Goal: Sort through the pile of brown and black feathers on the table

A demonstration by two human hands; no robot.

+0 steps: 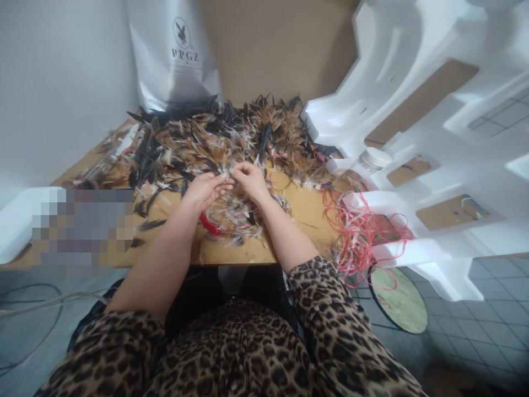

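Note:
My left hand (205,190) and my right hand (250,179) meet fingertip to fingertip over the front of the table, both closed in a pinch. Between the fingertips is what looks like a small pale feather (225,170), partly hidden by the fingers and blending into the pile behind. Under my hands lies a ring-like bunch of feathers (237,215) with white fluff. A red band (210,224) curves along its left side. Just beyond my fingers spreads a large heap of brown and black feathers (185,138).
A tangle of red strings (363,226) hangs over the right side by a white foam packing piece (397,110). A lidded jar (372,160) stands there. A silver bag (173,55) is behind the feathers. A round disc (399,300) sits below the table (306,204).

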